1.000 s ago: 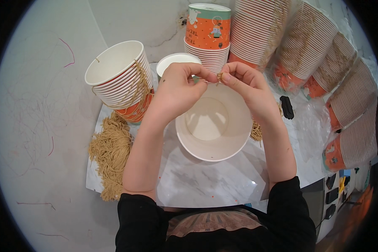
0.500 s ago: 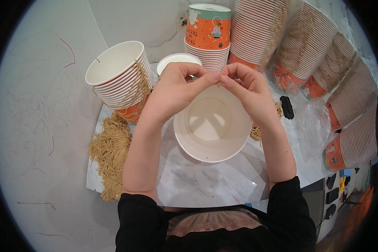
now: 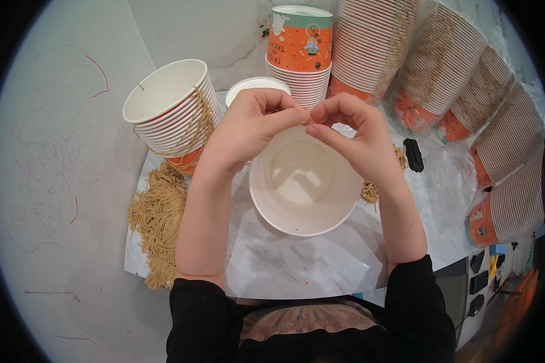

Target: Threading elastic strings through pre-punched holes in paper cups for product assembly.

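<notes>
A white paper bucket (image 3: 303, 212) is in front of me, its open mouth toward me and its inside plain. Over its far rim, my left hand (image 3: 257, 127) pinches a short bit of tan cord (image 3: 309, 117) between thumb and forefinger. My right hand (image 3: 360, 133) is at the same cord, thumb and forefinger curled round it from the other side. Most of the cord is hidden by my fingers. Left of my left forearm lies a pile of tan cords (image 3: 157, 227). More cord shows beside my right wrist.
A stack of buckets (image 3: 169, 106) with cords hanging on it leans at the left. Behind stand a white round rim (image 3: 257, 85) and an upturned orange bucket (image 3: 300, 39) on a stack. Plastic-wrapped bucket stacks (image 3: 439, 66), a black object (image 3: 413, 155) and clear plastic (image 3: 451, 187) are at right.
My fingertips have shifted slightly left and drawn a little apart, so the tan cord shows between them. The bucket has tipped very slightly.
</notes>
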`<state>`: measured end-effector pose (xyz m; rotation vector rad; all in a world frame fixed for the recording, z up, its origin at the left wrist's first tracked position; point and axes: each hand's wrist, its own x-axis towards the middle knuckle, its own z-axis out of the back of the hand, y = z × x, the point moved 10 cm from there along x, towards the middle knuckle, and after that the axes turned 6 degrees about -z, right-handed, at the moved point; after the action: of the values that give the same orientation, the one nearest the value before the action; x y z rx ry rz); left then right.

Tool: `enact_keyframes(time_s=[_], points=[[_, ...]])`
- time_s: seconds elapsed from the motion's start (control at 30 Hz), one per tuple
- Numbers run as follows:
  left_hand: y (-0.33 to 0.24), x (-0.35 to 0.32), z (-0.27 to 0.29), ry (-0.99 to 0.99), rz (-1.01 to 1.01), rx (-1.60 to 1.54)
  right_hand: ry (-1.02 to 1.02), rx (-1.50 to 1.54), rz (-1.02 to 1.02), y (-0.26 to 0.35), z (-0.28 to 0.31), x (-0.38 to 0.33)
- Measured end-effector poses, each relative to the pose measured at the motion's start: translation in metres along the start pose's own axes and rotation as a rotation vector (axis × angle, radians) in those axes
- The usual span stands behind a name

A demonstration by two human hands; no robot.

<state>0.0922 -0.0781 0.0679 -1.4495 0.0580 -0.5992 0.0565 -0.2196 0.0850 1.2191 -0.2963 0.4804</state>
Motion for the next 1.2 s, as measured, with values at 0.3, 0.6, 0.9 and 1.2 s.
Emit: enact_keyframes(time_s=[0.3,0.6,0.9,1.2], points=[[0.004,-0.001,0.004,0.014,0.064,-0.093,-0.035,-0.146,0.064,0.006,0.001,-0.002],[0.001,-0.003,0.004,0.065,0.049,-0.056,-0.004,-0.189,0.134,0.018,-0.006,-0.005],[-0.007,-0.005,0.003,0.105,-0.012,-0.06,-0.003,-0.192,0.11,0.017,-0.005,-0.006],[-0.019,-0.009,0.002,0.134,-0.049,-0.092,0.024,-0.211,0.074,0.014,-0.007,-0.006]])
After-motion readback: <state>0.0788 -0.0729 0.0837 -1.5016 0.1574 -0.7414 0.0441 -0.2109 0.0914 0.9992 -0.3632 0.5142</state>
